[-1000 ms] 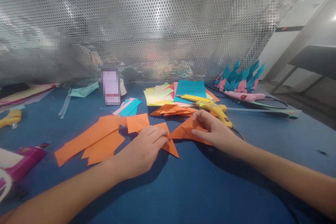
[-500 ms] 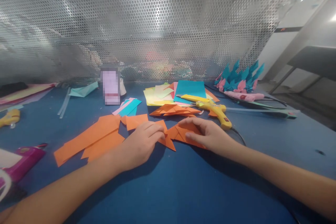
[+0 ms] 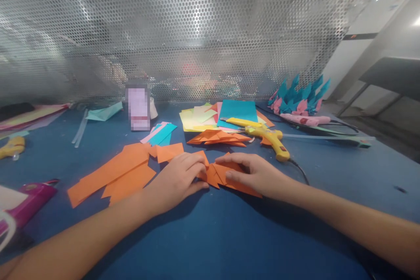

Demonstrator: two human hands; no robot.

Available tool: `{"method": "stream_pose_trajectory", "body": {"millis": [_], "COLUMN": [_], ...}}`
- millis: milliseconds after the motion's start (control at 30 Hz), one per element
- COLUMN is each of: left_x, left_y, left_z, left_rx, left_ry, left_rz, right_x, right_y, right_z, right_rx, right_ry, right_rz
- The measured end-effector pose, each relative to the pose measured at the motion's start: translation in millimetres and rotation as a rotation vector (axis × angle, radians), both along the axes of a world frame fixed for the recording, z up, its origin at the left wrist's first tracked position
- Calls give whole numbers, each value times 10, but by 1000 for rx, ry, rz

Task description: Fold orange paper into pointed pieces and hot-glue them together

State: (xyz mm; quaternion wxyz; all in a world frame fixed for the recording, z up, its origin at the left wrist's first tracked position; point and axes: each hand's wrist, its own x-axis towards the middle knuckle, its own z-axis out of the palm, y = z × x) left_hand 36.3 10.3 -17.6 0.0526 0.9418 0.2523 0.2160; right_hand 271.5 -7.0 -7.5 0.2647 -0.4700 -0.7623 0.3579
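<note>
Between my hands lie orange folded paper pieces on the blue table. My right hand [image 3: 257, 176] grips a flat folded orange paper [image 3: 241, 186], thumb on top and fingers along its far edge. Curled fingers of my left hand [image 3: 185, 173] hold a pointed orange paper piece [image 3: 212, 176], partly hidden under them. The two pieces meet or overlap at the middle. Just beyond is a pile of folded orange papers [image 3: 218, 138]. Left of my left hand lie orange paper strips [image 3: 114, 170] and a smaller orange piece [image 3: 169, 152].
A yellow glue gun [image 3: 274, 140] and a yellow cutter [image 3: 243, 121] lie beyond my right hand, near coloured sheets [image 3: 238, 111]. Behind stand a blurred phone [image 3: 139, 107] and blue-pink folded paper work [image 3: 300, 96]. A magenta tool [image 3: 34, 201] sits at left. Perforated metal [image 3: 197, 30] closes the back.
My right hand has shifted slightly left and nearer with its folded paper, bringing it against the left piece. My left thumb has come into view, stretched along the near side.
</note>
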Motion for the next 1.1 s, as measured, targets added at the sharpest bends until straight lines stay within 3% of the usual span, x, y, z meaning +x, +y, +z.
{"method": "stream_pose_trajectory", "body": {"millis": [133,367,567,1100], "left_x": [7,42,49,46], "left_y": [3,-16,-21,-27], "left_z": [-25,7,0,1], "left_rx": [8,-51,-11,-45], "left_ry": [-30,-92,-93,-92], "left_rz": [1,-32,-19,-32], "right_x": [-5,-2,-1,-56], "right_y": [-7,-29,-31,-55], "right_z": [4,-45,-25,-20], "right_rx": [-51,86,101,72], "right_ry": [56,20,48,1], "right_rz": [2,-22,-62,6]}}
